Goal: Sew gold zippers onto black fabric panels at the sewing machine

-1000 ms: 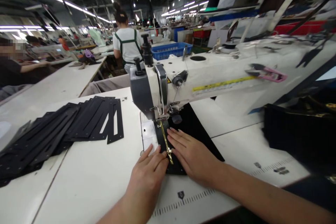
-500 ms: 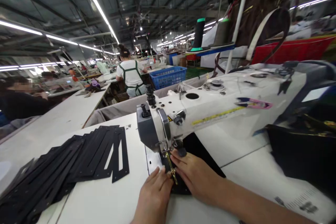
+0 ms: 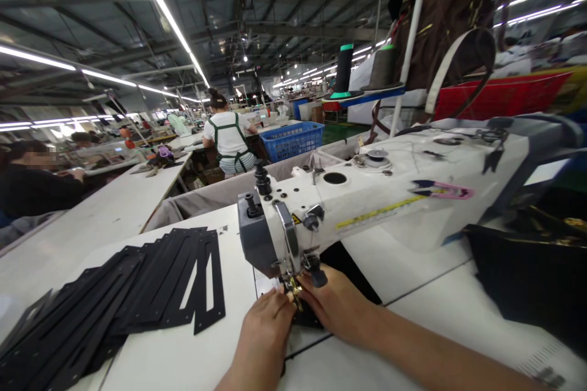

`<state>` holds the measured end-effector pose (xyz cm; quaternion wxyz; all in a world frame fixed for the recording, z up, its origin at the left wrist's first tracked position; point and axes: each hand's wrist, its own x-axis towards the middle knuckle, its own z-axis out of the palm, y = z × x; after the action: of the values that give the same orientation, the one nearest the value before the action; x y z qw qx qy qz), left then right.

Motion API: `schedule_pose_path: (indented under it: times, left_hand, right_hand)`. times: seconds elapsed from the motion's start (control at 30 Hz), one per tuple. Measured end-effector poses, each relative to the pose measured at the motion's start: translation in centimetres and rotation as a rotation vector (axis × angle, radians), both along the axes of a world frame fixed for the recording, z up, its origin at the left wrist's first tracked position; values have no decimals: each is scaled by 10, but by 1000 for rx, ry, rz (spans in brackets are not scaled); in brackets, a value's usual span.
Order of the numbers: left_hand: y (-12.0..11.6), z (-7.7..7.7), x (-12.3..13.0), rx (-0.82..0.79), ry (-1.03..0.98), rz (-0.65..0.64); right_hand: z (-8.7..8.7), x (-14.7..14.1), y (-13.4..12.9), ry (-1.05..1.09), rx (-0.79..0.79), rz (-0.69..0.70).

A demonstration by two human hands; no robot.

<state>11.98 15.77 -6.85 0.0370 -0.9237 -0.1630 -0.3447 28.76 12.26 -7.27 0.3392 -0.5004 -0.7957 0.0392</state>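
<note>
A white sewing machine (image 3: 403, 208) stands in front of me, its needle area directly above my fingertips. Under it lies a black panel (image 3: 351, 269) with a gold zipper (image 3: 297, 294) running toward me from the presser foot. My left hand (image 3: 267, 331) is closed at the left of the zipper, its fingertips at the panel's edge by the foot. On the other side my right hand (image 3: 345, 304) presses the panel with fingers together, partly behind the machine's dark knob. The hands cover much of the panel, and the stitching point is hidden.
Overlapping black slotted pieces (image 3: 160, 287) lie on the table to the left. Pink-handled thread snips (image 3: 443, 189) rest on the machine. Dark material (image 3: 527, 281) lies at the right. Thread cones (image 3: 343, 73) stand behind. A co-worker (image 3: 229, 137) stands by a blue basket (image 3: 293, 139).
The panel and zipper have moved forward under the foot, with less zipper showing. Both hands have drawn closer to the needle area. The view has shifted slightly.
</note>
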Motion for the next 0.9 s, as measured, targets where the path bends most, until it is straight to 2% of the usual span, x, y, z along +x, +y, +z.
schedule_pose_path:
  times: [0.23,0.4,0.53,0.7,0.9]
  left_hand:
    - [-6,-6,-3,-56,36,99]
    - [-11,-12,-4,-29,37,130]
    - [-12,-14,-4,-9,57,165]
    - [-13,-12,-4,2,68,175]
    - [-15,-7,-3,11,106,178]
  right_hand:
    - [-2,-5,4,-257,111,-137]
    - [2,-8,-1,-231,118,-211]
    - [3,-7,-5,-155,33,-316]
    - [1,-4,-3,-174,7,-314]
    - [-3,-4,4,-185,-25,-236]
